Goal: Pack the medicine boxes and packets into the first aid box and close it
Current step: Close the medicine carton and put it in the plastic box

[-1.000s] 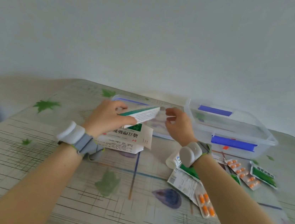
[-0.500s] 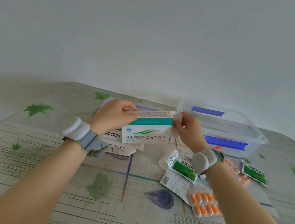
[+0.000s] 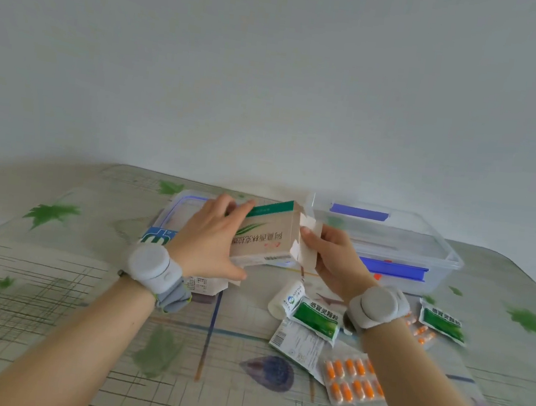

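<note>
L hand (image 3: 211, 239) gripped the medicine box (image 3: 266, 236) by its left end, fingers over the top, thumb underneath. Box was held up off the table (image 3: 62, 295), tilted, between the two hands. R hand (image 3: 333, 261) pinched the open end flap (image 3: 305, 246) at the box's right end, thumb on the flap.

Step as I read it: shut the flap before packing. To do it well:
- keep the L grip firm w/o crushing the card
- fold the side tabs in first
- steer the flap tongue into the slot w/ the R thumb, no forcing, thin card creases

Whether anything's inside the box: can't tell.

First aid box (image 3: 422, 252): clear tub w/ blue latches, just beyond the R hand, open. Contents hard to read thru the clear wall. Prob its lid (image 3: 185, 208) lay flat beyond the L hand. Packing barely begun, by my est.

Under the L wrist: 2nd carton (image 3: 207, 286), flat. Near the R wrist, on its inner side: white roll (image 3: 285, 297), green sachet (image 3: 315, 316), leaflet (image 3: 297, 341). Blister pack (image 3: 352, 382) sat beside the R forearm. 2nd sachet (image 3: 442, 322) lay right of the R wrist.

Surface: flat tabletop, cloth w/ leaf print + grid lines. Room: plain pale wall (image 3: 276, 69) behind, nothing else seen. Grey bands (image 3: 151, 266) on both wrists.
</note>
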Motion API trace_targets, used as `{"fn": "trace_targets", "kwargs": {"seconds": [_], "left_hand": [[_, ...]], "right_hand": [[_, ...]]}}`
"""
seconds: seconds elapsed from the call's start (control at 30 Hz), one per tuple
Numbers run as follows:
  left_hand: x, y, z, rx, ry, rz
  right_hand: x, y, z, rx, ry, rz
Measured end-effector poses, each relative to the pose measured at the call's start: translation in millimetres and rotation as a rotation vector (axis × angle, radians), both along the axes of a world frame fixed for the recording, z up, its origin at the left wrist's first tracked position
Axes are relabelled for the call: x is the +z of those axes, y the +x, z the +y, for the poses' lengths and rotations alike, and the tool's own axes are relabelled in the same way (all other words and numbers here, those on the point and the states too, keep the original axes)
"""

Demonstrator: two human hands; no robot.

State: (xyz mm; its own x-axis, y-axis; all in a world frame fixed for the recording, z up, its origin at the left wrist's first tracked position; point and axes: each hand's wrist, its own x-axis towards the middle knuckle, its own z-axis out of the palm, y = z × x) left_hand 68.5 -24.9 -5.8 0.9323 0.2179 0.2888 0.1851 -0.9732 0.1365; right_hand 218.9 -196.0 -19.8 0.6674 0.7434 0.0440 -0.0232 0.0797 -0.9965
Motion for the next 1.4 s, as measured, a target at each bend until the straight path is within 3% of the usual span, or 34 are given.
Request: {"fn": "trace_targets", "kwargs": {"seconds": [0.13,0.23,0.3,0.4,0.47,0.5,0.57,0.8,0.93,1.23,1.4], "left_hand": [[-0.1,5.4,0.2,-0.012,-0.049,0.015],[-0.1,14.2,-2.9,-0.003,-0.043,0.015],[-1.1,19.4,-5.7,0.021,-0.008,0.015],[-3.6,25.8,-9.7,0.061,0.015,0.03],[-5.0,27.5,-11.3,0.081,-0.009,0.02],[-5.8,28.9,-12.4,0.077,-0.009,0.014],[-7.7,30.9,-13.9,0.049,-0.007,0.011],[-16.9,34.1,-13.6,-0.102,-0.065,0.0],[-18.4,35.5,-14.9,-0.13,-0.078,-0.036],[-16.5,33.8,-17.3,-0.052,-0.107,-0.008],[-11.5,33.7,-13.7,0.022,-0.098,-0.025]], "right_hand": [[-2.5,4.4,-8.9,0.105,0.036,0.063],[-5.4,8.8,-10.7,0.016,-0.038,0.06],[-9.5,8.2,-8.7,-0.199,-0.173,-0.115],[-17.0,7.5,-9.1,-0.543,-0.286,-0.672],[-19.2,6.7,-9.7,-0.56,-0.227,-0.925],[-19.9,7.0,-9.8,-0.519,-0.192,-0.961],[-21.3,7.0,-9.0,-0.454,-0.154,-0.948],[-19.1,10.4,-12.2,-0.554,-0.097,-0.854],[-16.1,7.8,-14.1,-0.518,-0.15,-0.935],[-15.0,3.6,-13.3,-0.53,-0.19,-0.935],[-10.7,0.2,-20.8,-0.384,-0.153,-1.005]]}}
